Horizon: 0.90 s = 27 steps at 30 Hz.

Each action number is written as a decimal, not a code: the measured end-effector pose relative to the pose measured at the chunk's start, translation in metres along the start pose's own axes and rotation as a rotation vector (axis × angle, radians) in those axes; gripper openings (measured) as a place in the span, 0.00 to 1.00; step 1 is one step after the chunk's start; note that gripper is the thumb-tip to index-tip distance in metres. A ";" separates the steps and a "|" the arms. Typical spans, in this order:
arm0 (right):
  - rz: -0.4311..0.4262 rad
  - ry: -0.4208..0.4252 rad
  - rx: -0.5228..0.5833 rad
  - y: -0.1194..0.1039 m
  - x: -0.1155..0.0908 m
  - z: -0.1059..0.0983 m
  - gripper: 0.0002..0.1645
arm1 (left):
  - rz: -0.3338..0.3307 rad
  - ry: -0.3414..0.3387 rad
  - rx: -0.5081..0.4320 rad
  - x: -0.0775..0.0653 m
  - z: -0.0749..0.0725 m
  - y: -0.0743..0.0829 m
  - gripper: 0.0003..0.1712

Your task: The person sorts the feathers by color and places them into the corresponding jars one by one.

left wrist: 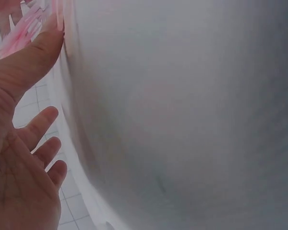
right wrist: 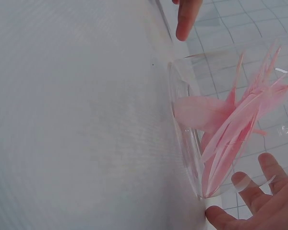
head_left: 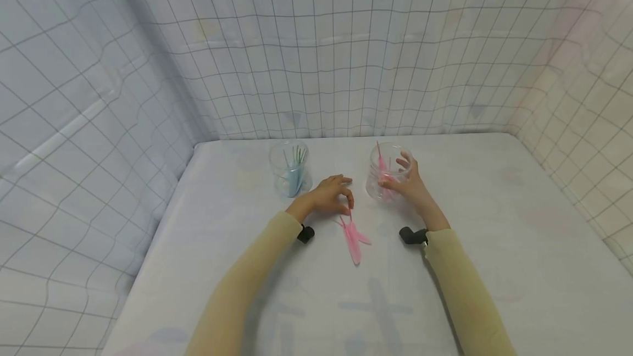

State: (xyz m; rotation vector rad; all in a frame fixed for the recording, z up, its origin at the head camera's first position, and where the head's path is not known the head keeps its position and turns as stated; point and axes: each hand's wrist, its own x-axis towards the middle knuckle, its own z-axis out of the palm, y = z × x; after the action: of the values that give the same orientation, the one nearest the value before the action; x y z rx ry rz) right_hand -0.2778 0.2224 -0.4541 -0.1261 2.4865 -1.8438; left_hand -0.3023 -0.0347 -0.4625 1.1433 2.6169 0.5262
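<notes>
In the head view, several pink feathers (head_left: 353, 243) lie on the white table in front of my left hand (head_left: 330, 195). Its thumb and index finger pinch one pink feather by the quill end. The left wrist view shows that thumb (left wrist: 41, 55) against a pink strip at the top, while the other fingers stay apart. My right hand (head_left: 416, 188) grips the side of a clear jar (head_left: 372, 187), fingers round its far side. Inside that jar stand several pink feathers (right wrist: 235, 134), leaning in different directions; the right wrist view shows fingertips on the jar wall.
To the left of my left hand stands a second clear jar (head_left: 279, 180) with several light blue feathers (head_left: 295, 177) in it. The white tabletop (head_left: 316, 312) extends around both jars. Grid-patterned white cloth (head_left: 336, 70) hangs behind the table and along both sides.
</notes>
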 end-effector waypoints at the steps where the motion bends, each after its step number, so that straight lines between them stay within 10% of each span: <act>1: -0.001 -0.003 0.003 -0.005 -0.003 0.000 0.62 | 0.001 0.004 -0.004 -0.001 0.000 0.000 0.08; 6: -0.011 -0.011 0.025 -0.027 -0.015 0.001 0.59 | 0.012 0.001 -0.004 -0.004 0.000 0.000 0.07; 16: -0.005 0.009 0.014 0.004 0.002 0.000 0.63 | 0.050 -0.024 0.009 -0.006 0.002 -0.005 0.07; 27: -0.011 0.010 0.029 0.006 0.000 0.000 0.64 | 0.032 0.114 0.037 -0.012 -0.015 -0.001 0.06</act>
State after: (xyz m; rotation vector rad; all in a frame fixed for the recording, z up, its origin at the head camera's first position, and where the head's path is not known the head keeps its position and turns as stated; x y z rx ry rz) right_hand -0.2785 0.2241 -0.4597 -0.1304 2.4697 -1.8878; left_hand -0.3000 -0.0475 -0.4479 1.2023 2.7192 0.5671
